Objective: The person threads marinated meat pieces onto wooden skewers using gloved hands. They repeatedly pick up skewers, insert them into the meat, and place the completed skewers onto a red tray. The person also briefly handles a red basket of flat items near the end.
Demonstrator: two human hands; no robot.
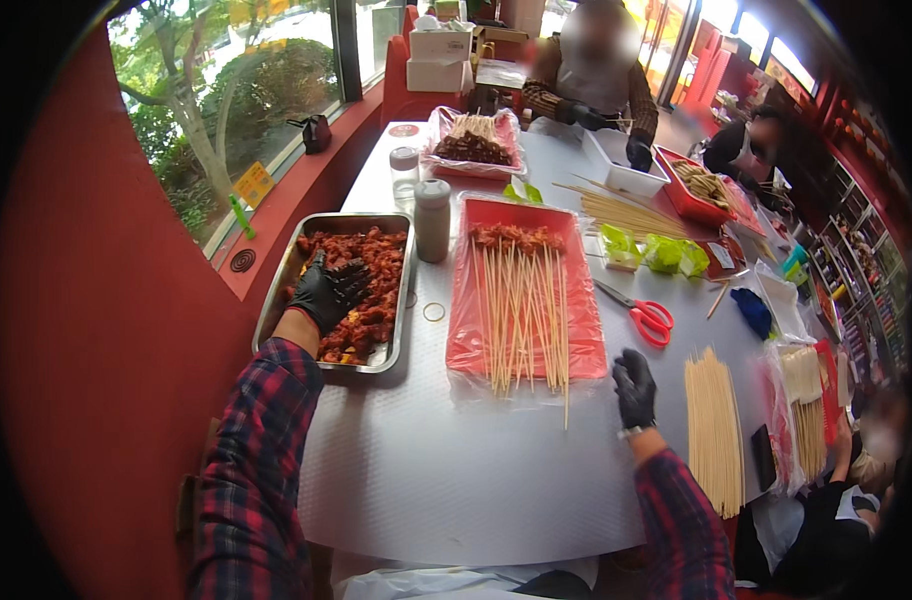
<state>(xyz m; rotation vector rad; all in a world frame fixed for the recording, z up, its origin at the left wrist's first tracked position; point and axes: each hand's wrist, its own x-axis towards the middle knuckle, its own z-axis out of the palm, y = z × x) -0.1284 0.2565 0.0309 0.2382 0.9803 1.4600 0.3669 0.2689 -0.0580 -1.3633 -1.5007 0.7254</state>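
My left hand (328,291), in a black glove, rests on red marinated meat pieces (373,255) in a steel tray (405,330); its fingers look spread, and whether a piece is under them is hidden. My right hand (634,386), also gloved in black, is over the table beside a red plastic tray (585,315), its fingers curled; I cannot tell if it holds anything. In that film-lined tray lie several bamboo skewers (519,315) with red meat (519,238) at their far ends. A bundle of bare skewers (715,435) lies right of my right hand.
Red-handled scissors (651,321) lie beyond my right hand. Two bottles (432,221) stand behind the steel tray. Farther off are a tray of dark skewered meat (474,148), loose skewers (628,214) and a white container (624,161) with a co-worker's gloved hands. Other people sit at the right.
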